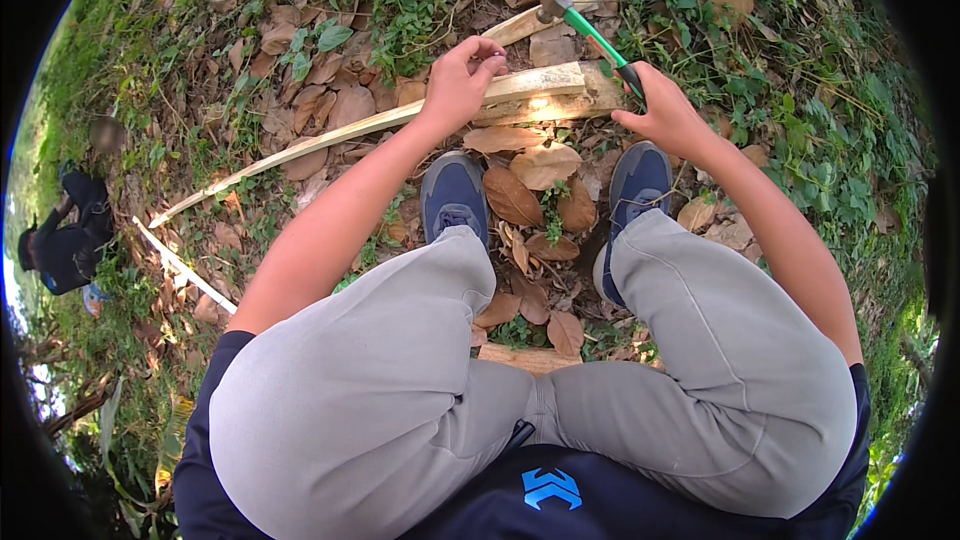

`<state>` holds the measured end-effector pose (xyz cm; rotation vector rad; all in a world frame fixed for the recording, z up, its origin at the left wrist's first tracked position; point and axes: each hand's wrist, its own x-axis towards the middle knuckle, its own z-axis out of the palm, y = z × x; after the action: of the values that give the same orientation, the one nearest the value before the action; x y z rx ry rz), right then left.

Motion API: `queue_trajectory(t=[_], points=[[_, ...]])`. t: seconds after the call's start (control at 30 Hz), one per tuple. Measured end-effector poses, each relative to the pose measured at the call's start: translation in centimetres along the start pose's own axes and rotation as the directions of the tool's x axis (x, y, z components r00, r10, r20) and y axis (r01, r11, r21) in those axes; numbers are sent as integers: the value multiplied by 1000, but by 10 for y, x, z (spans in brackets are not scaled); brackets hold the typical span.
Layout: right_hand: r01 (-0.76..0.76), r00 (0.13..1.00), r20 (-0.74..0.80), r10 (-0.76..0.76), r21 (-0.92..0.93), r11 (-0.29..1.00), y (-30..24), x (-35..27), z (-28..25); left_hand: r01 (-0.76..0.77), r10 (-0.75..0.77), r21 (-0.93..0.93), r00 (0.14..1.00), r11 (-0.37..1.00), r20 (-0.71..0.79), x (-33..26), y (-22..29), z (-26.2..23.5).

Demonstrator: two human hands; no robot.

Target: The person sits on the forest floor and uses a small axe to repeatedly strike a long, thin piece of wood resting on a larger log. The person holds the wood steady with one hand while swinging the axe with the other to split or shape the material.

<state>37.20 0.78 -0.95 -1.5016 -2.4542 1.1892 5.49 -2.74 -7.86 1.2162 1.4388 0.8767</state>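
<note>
My right hand (668, 112) is wrapped round the black grip of a hammer (594, 34) with a green shaft. Its metal head is raised at the far side, over a short piece of wood (520, 28). My left hand (462, 87) is closed in a pinch just above a long wooden strip (370, 124); whatever its fingertips hold is too small to make out. That strip runs from the far left toward the middle, and its thick end rests on or against a wider wood block (590, 100) in front of my shoes.
Dry brown leaves (545, 166) and green weeds (380, 10) cover the ground. A thin pale stick (185, 265) lies at the left. Between my legs a wooden board (530, 358) shows. Another person (68, 235) in dark clothes is low down at the far left.
</note>
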Motion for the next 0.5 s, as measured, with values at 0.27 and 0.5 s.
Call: queue_trajectory(t=[0.27, 0.5], points=[[162, 985, 69, -157, -73, 984, 3, 39, 8, 65, -74, 121, 995, 991, 74, 3, -3, -62], [61, 996, 60, -61, -3, 998, -14, 31, 3, -166, -23, 543, 946, 823, 323, -9, 2, -76]])
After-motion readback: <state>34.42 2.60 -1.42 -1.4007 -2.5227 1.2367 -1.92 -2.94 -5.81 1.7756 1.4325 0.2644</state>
